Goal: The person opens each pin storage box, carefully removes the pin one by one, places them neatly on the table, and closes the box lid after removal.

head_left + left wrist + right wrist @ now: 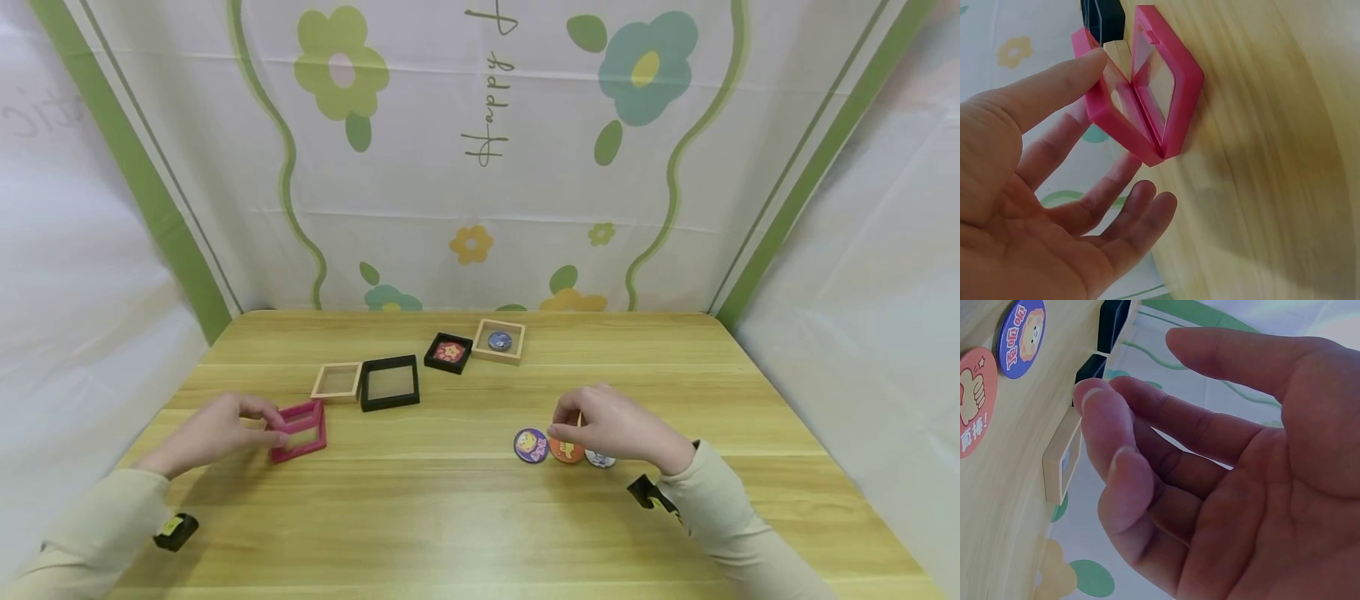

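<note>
At the left of the table, my left hand [213, 433] holds a pink hinged display frame [321, 437]. In the left wrist view, the thumb and fingers pinch one half of the frame [1186, 81], which stands apart from the other half like an opened book. Over the right part of the table hovers my right hand [622, 425], fingers loosely bent, holding nothing. Below and beside it lie a purple round badge [531, 446], an orange round badge [566, 452] and a whitish round badge [600, 459], partly hidden by the hand.
Farther back are a small wooden frame [321, 395], a larger black frame [392, 403], a small black frame [431, 362] with a red badge [450, 352], and a wooden frame [497, 357] with a blue badge [500, 341]. A flowered cloth [420, 192] hangs behind the table.
</note>
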A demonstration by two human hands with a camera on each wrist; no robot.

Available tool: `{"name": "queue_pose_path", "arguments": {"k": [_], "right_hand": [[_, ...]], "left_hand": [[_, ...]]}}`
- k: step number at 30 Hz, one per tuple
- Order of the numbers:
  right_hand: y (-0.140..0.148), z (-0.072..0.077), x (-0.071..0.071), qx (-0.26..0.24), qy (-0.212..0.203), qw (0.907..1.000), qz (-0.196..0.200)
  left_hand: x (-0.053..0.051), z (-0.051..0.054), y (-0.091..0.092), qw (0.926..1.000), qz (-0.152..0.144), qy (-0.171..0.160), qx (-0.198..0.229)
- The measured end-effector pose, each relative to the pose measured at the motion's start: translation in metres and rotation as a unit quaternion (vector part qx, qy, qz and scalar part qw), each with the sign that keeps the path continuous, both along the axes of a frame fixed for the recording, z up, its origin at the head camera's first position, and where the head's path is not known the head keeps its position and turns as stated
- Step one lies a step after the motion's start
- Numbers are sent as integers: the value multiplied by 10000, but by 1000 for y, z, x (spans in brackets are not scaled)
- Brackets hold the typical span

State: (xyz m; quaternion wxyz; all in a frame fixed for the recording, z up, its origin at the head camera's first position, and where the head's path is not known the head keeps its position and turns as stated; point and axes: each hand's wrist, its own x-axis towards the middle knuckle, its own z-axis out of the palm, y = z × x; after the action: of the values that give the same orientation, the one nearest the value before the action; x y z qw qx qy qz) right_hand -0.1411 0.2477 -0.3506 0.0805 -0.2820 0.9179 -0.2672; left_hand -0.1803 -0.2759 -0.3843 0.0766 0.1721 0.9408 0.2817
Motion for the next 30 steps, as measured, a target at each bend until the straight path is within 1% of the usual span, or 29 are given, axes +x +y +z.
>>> {"name": "queue_pose_path", "arguments": {"k": [4, 8, 16, 25, 30], "right_hand": [[-1, 0, 0, -1, 4, 10000, 12], [-1, 0, 0, 35, 23, 10000, 4], [-2, 0, 0, 57, 0, 10000, 18], [-2, 0, 1, 66, 32, 10000, 57], [-2, -1, 1, 51, 23, 10000, 68]], "left_hand": [[1, -1, 1, 9993, -134, 314, -130], [1, -2, 2, 9986, -250, 450, -147], [2, -4, 5, 9978, -364, 484, -270], [2, -5, 7, 9977, -351, 441, -373], [3, -3, 9, 9977, -325, 440, -405]]}}
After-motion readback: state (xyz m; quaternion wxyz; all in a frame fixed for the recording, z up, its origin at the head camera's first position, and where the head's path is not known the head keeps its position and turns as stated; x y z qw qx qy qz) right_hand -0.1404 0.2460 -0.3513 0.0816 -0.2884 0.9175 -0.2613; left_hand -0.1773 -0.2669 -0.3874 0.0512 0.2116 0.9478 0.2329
